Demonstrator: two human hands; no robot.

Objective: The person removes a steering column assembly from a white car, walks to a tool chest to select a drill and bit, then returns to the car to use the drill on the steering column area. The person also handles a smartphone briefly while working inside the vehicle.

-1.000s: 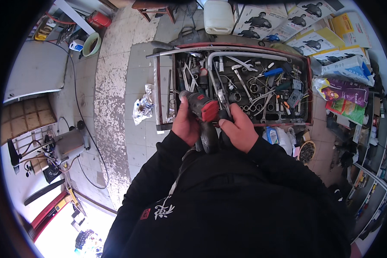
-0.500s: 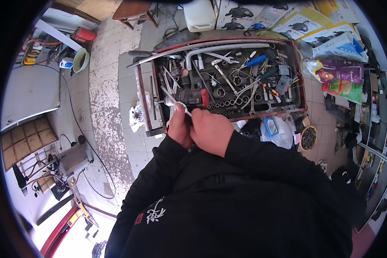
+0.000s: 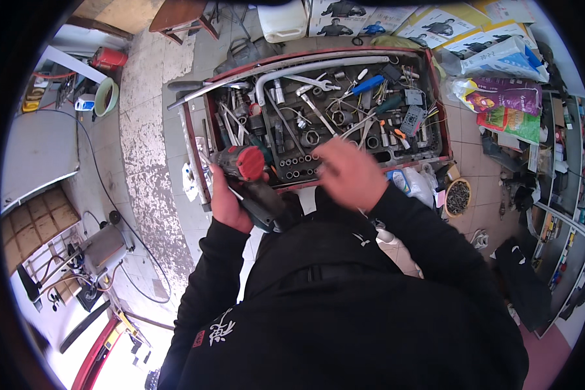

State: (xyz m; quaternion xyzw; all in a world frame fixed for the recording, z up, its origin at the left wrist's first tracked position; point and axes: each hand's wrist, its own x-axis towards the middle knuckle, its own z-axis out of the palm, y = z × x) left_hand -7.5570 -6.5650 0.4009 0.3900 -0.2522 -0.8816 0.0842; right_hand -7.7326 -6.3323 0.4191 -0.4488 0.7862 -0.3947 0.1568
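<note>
My left hand (image 3: 228, 209) is closed around a red-and-black cordless power tool (image 3: 246, 162), at the near left corner of the tool tray (image 3: 309, 45). Its round red end tilts upward and its dark lower part (image 3: 266, 203) slants toward my body. A thin metal rod (image 3: 235, 190) also shows by the fingers of that hand; its kind is unclear. My right hand (image 3: 354, 174) hovers over the near edge of the tray, beside the row of sockets (image 3: 299, 160). Motion smears its fingers, so whether they hold anything is hidden.
Wrenches (image 3: 315, 82), a ratchet handle (image 3: 318, 107), a blue-handled tool (image 3: 368, 84) and a grey meter (image 3: 413, 120) crowd the tray. Long bars (image 3: 201, 93) lie across its far left rim. To the right stand a bowl of small metal parts (image 3: 458, 197) and plastic bags (image 3: 494, 97).
Both hands were together over the tray's near left, on a light metal tool. They have parted: the left now holds the power tool, lifted from the tray, and the right has moved rightward.
</note>
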